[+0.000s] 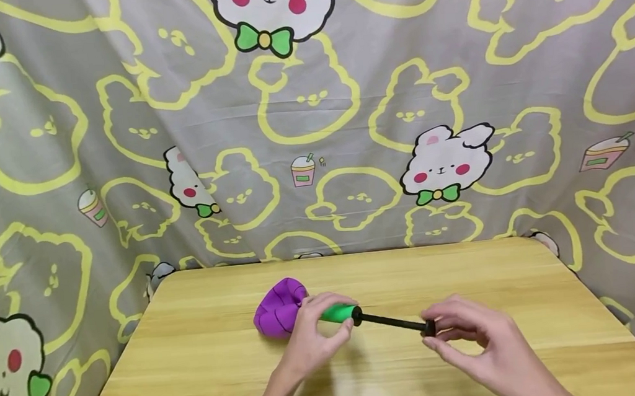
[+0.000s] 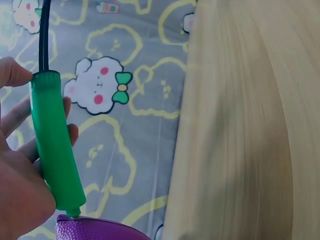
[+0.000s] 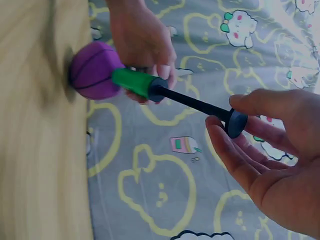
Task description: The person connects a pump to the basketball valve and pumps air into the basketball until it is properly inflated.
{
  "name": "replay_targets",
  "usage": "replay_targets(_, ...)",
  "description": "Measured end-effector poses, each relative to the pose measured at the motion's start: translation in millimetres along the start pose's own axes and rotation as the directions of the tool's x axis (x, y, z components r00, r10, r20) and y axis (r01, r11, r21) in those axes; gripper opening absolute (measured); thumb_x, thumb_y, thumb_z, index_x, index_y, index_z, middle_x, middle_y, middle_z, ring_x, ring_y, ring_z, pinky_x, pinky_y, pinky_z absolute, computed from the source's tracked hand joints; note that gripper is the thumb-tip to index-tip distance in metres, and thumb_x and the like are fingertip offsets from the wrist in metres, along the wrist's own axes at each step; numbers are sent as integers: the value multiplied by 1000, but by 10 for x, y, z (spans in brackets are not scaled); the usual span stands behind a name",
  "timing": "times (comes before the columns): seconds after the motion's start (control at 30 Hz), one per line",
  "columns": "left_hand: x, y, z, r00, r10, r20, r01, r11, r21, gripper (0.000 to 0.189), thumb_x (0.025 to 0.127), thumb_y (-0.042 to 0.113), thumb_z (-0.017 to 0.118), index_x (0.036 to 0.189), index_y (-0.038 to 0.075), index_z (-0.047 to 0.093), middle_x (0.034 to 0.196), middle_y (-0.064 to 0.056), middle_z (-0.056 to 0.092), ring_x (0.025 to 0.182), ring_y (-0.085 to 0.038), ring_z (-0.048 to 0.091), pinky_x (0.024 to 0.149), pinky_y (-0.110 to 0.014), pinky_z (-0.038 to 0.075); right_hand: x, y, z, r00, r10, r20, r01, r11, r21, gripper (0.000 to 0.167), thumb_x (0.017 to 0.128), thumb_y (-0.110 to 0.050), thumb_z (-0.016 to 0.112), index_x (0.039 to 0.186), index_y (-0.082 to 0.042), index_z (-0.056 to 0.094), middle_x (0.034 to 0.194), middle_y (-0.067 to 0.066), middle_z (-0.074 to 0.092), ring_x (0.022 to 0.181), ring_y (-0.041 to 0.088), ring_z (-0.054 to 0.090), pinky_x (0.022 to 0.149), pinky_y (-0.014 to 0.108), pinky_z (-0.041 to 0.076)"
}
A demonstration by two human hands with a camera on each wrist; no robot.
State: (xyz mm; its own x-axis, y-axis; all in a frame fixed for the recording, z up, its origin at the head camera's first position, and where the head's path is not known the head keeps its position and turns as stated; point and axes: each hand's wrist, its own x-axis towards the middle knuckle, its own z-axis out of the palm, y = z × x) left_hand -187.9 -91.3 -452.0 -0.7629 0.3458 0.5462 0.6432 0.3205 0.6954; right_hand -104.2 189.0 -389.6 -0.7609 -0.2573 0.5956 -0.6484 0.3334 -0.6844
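Note:
A green hand pump [image 1: 338, 312] with a black rod is held above the table between both hands. My left hand [image 1: 313, 335] grips its green barrel, thumb and fingers around it near the black collar. With thumb and fingertips, my right hand [image 1: 482, 343] pinches the round black handle [image 3: 236, 123] at the end of the pulled-out rod [image 3: 192, 103]. The pump's nozzle [image 2: 73, 212] meets a purple ball [image 1: 278, 313] with black lines. That ball is partly deflated, with a deep dent in its upper side in the head view, and sits on the table.
The light wooden table [image 1: 196, 369] spreads under the hands and ball. Behind it and at both sides hangs a grey curtain [image 1: 339, 115] printed with yellow outlines and white cartoon animals.

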Motion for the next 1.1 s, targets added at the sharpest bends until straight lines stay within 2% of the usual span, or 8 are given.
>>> replay_targets(0.13, 43, -14, 61, 1000, 6, 27, -5, 1000, -26, 24, 92, 20, 73, 116, 25, 73, 112, 17, 70, 107, -11, 64, 100, -46, 40, 64, -24, -88, 998, 38, -53, -39, 999, -14, 48, 75, 12, 83, 116, -11, 73, 105, 3, 74, 89, 14, 74, 74, 28, 58)
replay_targets(0.3, 36, -31, 81, 1000, 25, -13, -26, 999, -46, 22, 94, 22, 74, 115, 22, 74, 110, 14, 71, 104, -14, 65, 94, -41, 43, 148, 61, -56, 997, 15, -72, -11, 999, 48, 39, 76, 14, 81, 108, -8, 78, 107, 9, 74, 97, 14, 73, 74, 32, 59)
replay_targets(0.4, 14, -36, 83, 999, 23, -34, -24, 999, -49, 22, 92, 22, 76, 114, 22, 74, 108, 14, 71, 103, -13, 65, 95, -40, 41, 157, 135, 43, 996, -16, -90, 21, 998, 54, 38, 74, 15, 82, 104, -8, 79, 107, 8, 74, 96, 13, 73, 71, 32, 59)
replay_targets(0.53, -24, -39, 95, 999, 16, -45, -18, 999, -33, 23, 91, 23, 77, 113, 25, 74, 106, 16, 71, 102, -11, 65, 95, -39, 38, 151, 221, 220, 989, -100, -110, 107, 992, 63, 39, 71, 16, 83, 103, -5, 79, 102, 7, 74, 88, 15, 74, 68, 31, 59)
replay_targets(0.67, -60, -38, 104, 997, 37, -72, -37, 999, 3, 24, 88, 22, 80, 111, 25, 75, 105, 16, 71, 103, -11, 65, 93, -39, 38, 156, 318, 419, 981, -154, -116, 166, 981, 101, 38, 72, 15, 83, 104, -3, 78, 101, 7, 73, 84, 17, 75, 67, 30, 59)
replay_targets(0.9, -106, -14, 166, 998, 54, -36, -53, 999, 11, 22, 89, 23, 78, 111, 24, 74, 108, 16, 67, 107, -10, 62, 91, -39, 34, 106, 486, 690, 979, -154, -131, 175, 970, 170, 33, 75, 14, 81, 105, 0, 77, 101, 11, 72, 86, 23, 75, 67, 32, 59)
replay_targets(0.97, -109, -14, 187, 998, 59, -24, -59, 998, 13, 21, 90, 23, 77, 111, 22, 74, 109, 14, 66, 107, -10, 61, 91, -39, 33, 87, 518, 733, 980, -148, -134, 170, 969, 177, 33, 76, 13, 81, 106, -1, 77, 101, 14, 72, 88, 24, 75, 68, 33, 59)
replay_targets(1.1, -122, -5, 183, 999, 54, -6, -54, 997, 53, 19, 90, 24, 77, 109, 22, 74, 110, 13, 65, 109, -10, 61, 92, -39, 33, 37, 554, 772, 986, -119, -117, 136, 979, 149, 36, 77, 11, 81, 108, -5, 75, 104, 10, 71, 93, 23, 73, 71, 33, 60)
